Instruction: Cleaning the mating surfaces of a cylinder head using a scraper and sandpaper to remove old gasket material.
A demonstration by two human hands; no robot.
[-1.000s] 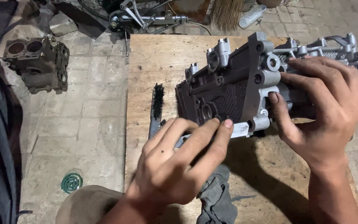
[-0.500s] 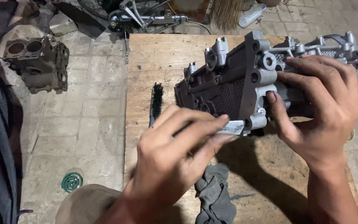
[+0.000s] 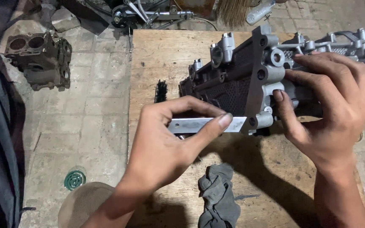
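The left hand [image 3: 165, 143] reaches in from the lower left, its bare forearm angling up from the bottom edge. The back of the hand faces the camera, the thumb lies stretched out to the right with its nail up, and the index finger arches above it, the two closing in a pinch. The right hand [image 3: 328, 109] comes in from the lower right on a near-upright forearm. Its fingers spread leftward in a wide clasp, with the thumb pointing up toward the fingertips. The two hands are near each other, not touching.
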